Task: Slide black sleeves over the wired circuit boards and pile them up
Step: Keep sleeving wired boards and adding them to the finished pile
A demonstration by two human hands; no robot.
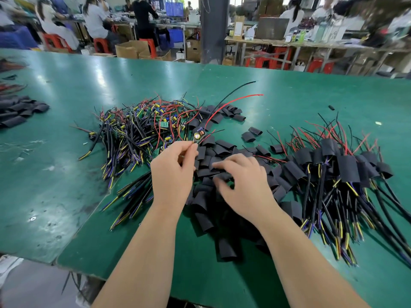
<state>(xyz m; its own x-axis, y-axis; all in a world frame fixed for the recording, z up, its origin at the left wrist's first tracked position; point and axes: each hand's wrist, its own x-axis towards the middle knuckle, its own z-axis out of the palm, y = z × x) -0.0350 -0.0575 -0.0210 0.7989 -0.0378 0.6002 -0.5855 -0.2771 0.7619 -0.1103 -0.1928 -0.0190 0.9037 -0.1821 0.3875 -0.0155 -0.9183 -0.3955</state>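
green table (289, 96) | bare wired boards (142, 127) | loose black sleeves (206, 210) | sleeved boards (338, 165) | sleeve heap (17, 112) far left

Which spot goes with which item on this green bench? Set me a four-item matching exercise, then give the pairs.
Things
1. tangled heap of bare green circuit boards with red and black wires
2. pile of black-sleeved boards
3. heap of loose flat black sleeves
4. single small board with a copper coil

Places
A. pinched by the left hand
B. right side of the green table
C. beneath the right hand
D. left of both hands, farther back

Pairs: 1-D, 2-B, 3-C, 4-A
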